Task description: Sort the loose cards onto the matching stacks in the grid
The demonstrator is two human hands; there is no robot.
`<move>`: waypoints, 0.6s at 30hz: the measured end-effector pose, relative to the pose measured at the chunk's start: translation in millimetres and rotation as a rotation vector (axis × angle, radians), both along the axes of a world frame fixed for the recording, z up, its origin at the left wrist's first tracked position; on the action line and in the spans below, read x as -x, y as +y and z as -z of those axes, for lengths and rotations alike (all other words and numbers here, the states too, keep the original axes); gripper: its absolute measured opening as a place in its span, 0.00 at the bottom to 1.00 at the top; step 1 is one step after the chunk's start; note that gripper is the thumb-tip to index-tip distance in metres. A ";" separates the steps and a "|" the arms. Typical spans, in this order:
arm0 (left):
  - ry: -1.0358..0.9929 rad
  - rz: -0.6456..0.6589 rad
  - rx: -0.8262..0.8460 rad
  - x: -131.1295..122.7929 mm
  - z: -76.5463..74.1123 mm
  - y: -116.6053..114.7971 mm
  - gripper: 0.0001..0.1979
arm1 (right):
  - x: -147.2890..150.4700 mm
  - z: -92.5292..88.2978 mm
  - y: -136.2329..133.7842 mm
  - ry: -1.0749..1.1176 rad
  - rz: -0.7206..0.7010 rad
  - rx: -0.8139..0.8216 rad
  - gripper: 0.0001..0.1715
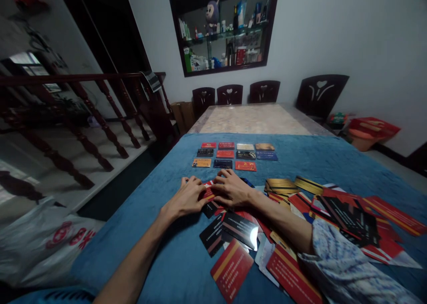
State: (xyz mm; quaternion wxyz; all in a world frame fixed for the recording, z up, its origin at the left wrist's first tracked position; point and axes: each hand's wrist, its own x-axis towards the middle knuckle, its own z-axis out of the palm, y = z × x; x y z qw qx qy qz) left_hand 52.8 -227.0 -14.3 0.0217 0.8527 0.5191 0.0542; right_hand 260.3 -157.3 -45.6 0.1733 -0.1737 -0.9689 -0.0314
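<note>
Both my hands rest side by side on a loose heap of plastic cards [300,215] spread over a blue cloth [156,250]. My left hand [187,197] lies with curled fingers on a red card [208,193] at the heap's left edge. Beside it my right hand [231,189] presses fingers down on the same cards. Whether either hand grips a card is hidden under the fingers. Beyond the hands, several cards [233,155] lie face up in three neat rows.
The blue cloth covers the near part of a long table [250,117] with dark chairs [230,94] at its far end and right. A wooden railing [100,113] runs at the left, a plastic bag [43,242] lies lower left, and a wall cabinet [223,28] hangs behind.
</note>
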 end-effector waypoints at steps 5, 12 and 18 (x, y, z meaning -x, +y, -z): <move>0.020 0.018 0.019 0.5 -3.0 -2.7 0.13 | -0.1 1.6 -0.8 0.022 0.018 0.013 0.21; -0.018 0.038 0.052 1.1 -1.7 -3.1 0.12 | 0.3 4.5 0.2 0.048 0.004 0.007 0.20; -0.004 0.044 0.066 0.8 -6.8 -2.0 0.11 | -0.9 6.4 2.3 0.103 -0.030 -0.035 0.21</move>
